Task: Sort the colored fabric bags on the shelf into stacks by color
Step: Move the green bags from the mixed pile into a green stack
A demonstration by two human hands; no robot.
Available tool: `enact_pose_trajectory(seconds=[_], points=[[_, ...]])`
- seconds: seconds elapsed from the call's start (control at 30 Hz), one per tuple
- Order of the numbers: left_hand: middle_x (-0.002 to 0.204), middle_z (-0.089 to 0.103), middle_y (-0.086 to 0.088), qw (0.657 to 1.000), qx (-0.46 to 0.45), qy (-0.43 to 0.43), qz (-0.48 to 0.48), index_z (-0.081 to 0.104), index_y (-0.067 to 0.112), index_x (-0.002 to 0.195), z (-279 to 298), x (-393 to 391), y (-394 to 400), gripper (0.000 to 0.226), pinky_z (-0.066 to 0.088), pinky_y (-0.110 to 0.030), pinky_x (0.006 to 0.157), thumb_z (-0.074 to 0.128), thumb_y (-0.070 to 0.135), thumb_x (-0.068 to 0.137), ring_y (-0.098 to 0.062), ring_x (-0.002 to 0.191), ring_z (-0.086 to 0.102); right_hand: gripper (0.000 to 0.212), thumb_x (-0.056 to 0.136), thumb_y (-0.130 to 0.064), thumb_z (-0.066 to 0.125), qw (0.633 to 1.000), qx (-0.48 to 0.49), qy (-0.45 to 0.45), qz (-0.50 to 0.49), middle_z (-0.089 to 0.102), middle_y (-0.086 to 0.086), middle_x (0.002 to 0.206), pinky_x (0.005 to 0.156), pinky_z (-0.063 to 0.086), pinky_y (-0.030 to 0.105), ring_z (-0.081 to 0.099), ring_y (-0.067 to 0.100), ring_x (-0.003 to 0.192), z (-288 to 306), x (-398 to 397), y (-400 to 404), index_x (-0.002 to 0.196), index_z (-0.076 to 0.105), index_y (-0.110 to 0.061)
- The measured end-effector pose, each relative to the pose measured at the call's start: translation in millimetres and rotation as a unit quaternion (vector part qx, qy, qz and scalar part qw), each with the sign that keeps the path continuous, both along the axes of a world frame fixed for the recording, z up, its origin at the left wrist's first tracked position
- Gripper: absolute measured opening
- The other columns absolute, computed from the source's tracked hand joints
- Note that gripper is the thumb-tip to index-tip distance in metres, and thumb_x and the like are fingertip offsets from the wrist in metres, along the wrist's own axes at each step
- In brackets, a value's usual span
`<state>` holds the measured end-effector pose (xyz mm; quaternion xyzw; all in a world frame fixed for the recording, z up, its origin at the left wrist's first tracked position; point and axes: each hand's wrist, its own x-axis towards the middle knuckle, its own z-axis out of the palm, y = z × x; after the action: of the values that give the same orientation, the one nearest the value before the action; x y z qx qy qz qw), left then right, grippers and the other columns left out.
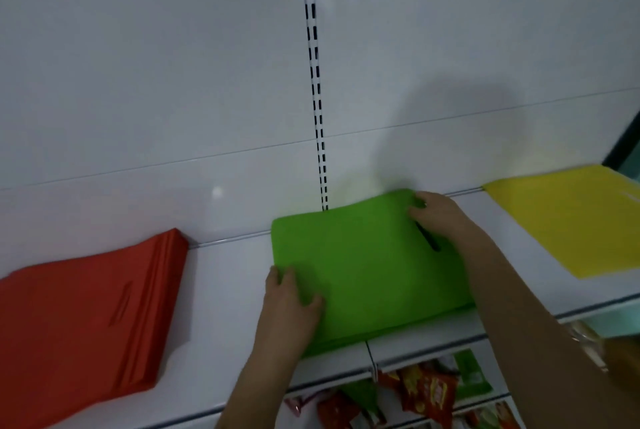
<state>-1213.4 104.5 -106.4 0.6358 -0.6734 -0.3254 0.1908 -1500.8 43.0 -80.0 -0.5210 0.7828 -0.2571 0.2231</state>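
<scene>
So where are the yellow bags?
In the head view, the yellow bags lie at the far right of the white shelf, to the right of the green stack that both hands are touching.

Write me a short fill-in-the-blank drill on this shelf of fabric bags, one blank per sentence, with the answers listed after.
1. Both hands rest on the stack of ____ bags in the middle of the shelf.
2. The red stack lies on the side of the person's ____ hand.
3. The right hand is at the far corner of the middle stack, nearest the ____ bags at the frame's edge.
4. Snack packets sit on the shelf ____ the bags.

Missing words: green; left; yellow; below
</scene>
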Motion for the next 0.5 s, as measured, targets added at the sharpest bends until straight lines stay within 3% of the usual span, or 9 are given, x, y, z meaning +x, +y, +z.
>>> enact_pose_trajectory(seconds=[0.17,0.23,0.37,0.5], points=[[0.164,0.015,-0.006,0.996,-0.083,0.016,0.030,0.025,0.022,0.155,0.6,15.4,-1.0,0.068,0.016,-0.019,0.111,0.058,0.032,0.097,-0.017,0.150,0.017,0.049,0.098,-0.025,0.048,0.996,-0.065,0.062,-0.014,0.046,0.021,0.143,0.104,0.037,0.041,0.044,0.037,0.129,6.0,39.4,-4.9,0.142,0.042,-0.003],[0.163,0.017,0.000,0.989,-0.140,0.001,0.042,0.026,0.023,0.155,0.9,30.8,5.9,0.067,0.013,-0.016,0.110,0.057,0.034,0.097,-0.012,0.149,0.016,0.049,0.101,-0.027,0.046,0.991,-0.120,0.063,0.014,0.045,0.017,0.146,0.107,0.036,0.040,0.043,0.034,0.131,22.2,75.0,-7.2,0.146,0.041,-0.007],[0.160,0.026,0.007,0.975,-0.214,-0.018,0.059,0.033,0.025,0.152,6.7,73.0,23.6,0.060,0.019,-0.014,0.112,0.055,0.037,0.098,-0.005,0.145,0.023,0.045,0.100,-0.028,0.049,0.968,-0.234,0.011,0.090,0.052,0.011,0.142,0.108,0.038,0.038,0.047,0.029,0.130,55.9,158.9,-7.5,0.142,0.050,-0.011],[0.155,0.034,0.011,0.958,-0.270,-0.008,0.095,0.038,0.026,0.150,19.1,136.3,43.9,0.057,0.029,-0.020,0.114,0.052,0.042,0.097,-0.002,0.142,0.029,0.045,0.100,-0.032,0.051,0.943,-0.271,-0.036,0.190,0.054,0.005,0.141,0.110,0.038,0.037,0.049,0.022,0.130,76.2,262.0,2.2,0.141,0.051,-0.014]])
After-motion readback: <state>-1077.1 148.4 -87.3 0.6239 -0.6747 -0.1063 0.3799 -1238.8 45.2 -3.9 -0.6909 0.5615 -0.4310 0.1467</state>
